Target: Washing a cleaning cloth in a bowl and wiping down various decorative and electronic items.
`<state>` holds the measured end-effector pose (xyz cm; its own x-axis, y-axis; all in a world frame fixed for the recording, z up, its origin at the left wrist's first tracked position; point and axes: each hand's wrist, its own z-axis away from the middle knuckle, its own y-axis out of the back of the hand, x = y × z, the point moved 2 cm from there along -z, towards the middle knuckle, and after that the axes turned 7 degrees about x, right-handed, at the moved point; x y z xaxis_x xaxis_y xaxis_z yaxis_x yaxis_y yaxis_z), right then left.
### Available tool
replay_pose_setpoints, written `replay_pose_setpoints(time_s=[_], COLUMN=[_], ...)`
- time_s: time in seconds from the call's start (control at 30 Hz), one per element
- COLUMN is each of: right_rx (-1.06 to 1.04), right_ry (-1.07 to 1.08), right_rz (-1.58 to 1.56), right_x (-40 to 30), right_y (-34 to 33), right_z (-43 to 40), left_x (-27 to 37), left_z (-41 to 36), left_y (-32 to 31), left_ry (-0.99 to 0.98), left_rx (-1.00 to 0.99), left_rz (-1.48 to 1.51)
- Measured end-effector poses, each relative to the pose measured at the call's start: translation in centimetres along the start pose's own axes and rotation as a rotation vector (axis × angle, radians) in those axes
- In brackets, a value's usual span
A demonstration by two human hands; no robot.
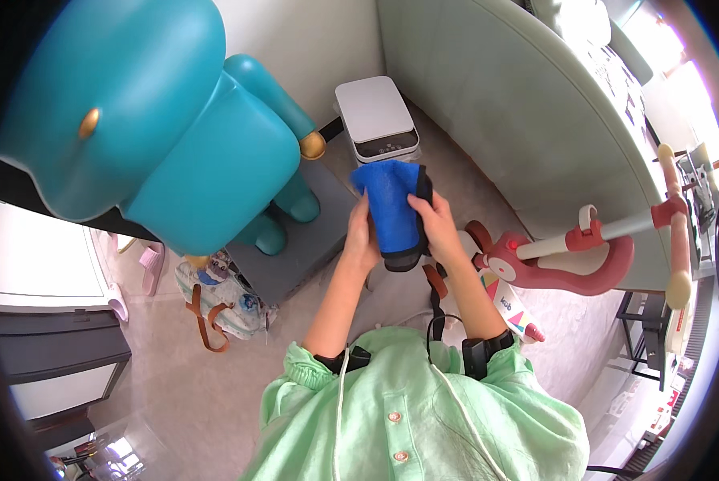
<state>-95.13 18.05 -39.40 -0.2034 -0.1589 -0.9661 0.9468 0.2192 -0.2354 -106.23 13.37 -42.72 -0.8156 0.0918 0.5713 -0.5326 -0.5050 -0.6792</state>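
A blue fabric piece with black edging (392, 207) is held up in front of me, bent into a rounded, sleeve-like shape. Its left side is gripped by my left hand (362, 235), whose fingers are partly hidden behind it. My right hand (440, 223) grips the black-trimmed right edge, thumb on the front. At the lower end, a dark rounded part (403, 262) shows below the trim; what it belongs to cannot be made out. Just beyond the fabric stands a white box-shaped appliance (376, 111) with a dark control panel.
A large teal figure (215, 159) stands on a grey plinth (302, 252) at left. To the right are a pink-and-white children's scooter (540, 264) and a pale green upholstered panel (486, 108). A patterned bag (224, 297) with brown handles and pink slippers (151, 267) lie on the floor.
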Motion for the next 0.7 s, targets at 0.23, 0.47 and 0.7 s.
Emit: replay_pose_setpoints(time_s=[0.23, 0.47, 0.7], right_rx=[0.017, 0.046, 0.088], right_ry=[-0.344, -0.474, -0.442], right_rz=[-0.057, -0.216, -0.126], right_x=[-2.1, -0.6, 2.6], right_y=[3.9, 3.8, 4.3], right_z=[0.9, 0.8, -0.8], left_x=[2.3, 1.0, -2.5], left_z=[1.1, 0.6, 1.2], left_y=[1.5, 0.2, -2.1], left_ry=[-0.242, -0.51, -0.193], left_rx=[0.119, 0.101, -0.165], left_rz=[-0.449, -0.849, -0.556])
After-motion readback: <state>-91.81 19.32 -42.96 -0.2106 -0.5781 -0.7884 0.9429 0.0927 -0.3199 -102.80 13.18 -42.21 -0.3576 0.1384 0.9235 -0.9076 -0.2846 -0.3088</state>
